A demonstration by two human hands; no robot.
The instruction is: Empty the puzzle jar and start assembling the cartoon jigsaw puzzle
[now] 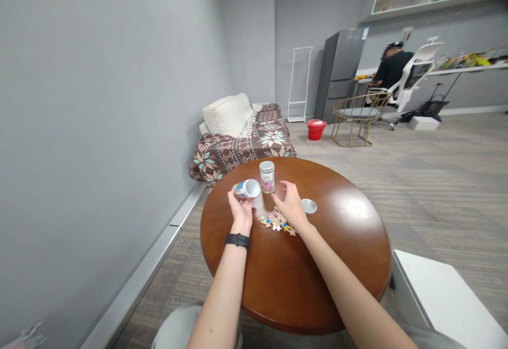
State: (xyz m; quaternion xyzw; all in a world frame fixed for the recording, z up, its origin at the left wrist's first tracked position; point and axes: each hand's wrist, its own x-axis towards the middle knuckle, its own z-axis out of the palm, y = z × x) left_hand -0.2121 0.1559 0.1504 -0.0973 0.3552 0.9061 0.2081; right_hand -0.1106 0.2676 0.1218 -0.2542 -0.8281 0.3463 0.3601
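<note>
My left hand [241, 210] is wrapped round an open blue tin [242, 188], tilted on its side with its mouth facing right and toward me. It looks bare inside. My right hand [291, 204] hovers over the table with thumb and fingers apart, nothing between them. Below it lies a loose heap of jigsaw puzzle pieces [277, 227], partly hidden by the hand. A second tin [267, 178], closed and with a pink figure on its label, stands upright between my hands, a little farther off. Right of my right hand a round metal lid [309, 206] lies flat.
Everything stands on a round brown wooden table [317, 285]. Beyond it is a sofa with a patterned cover [242, 155]; a grey wall runs along the left. A white box-like unit [444, 291] sits at the lower right. Farther back are a red bucket [316, 131] and a seated person [392, 71].
</note>
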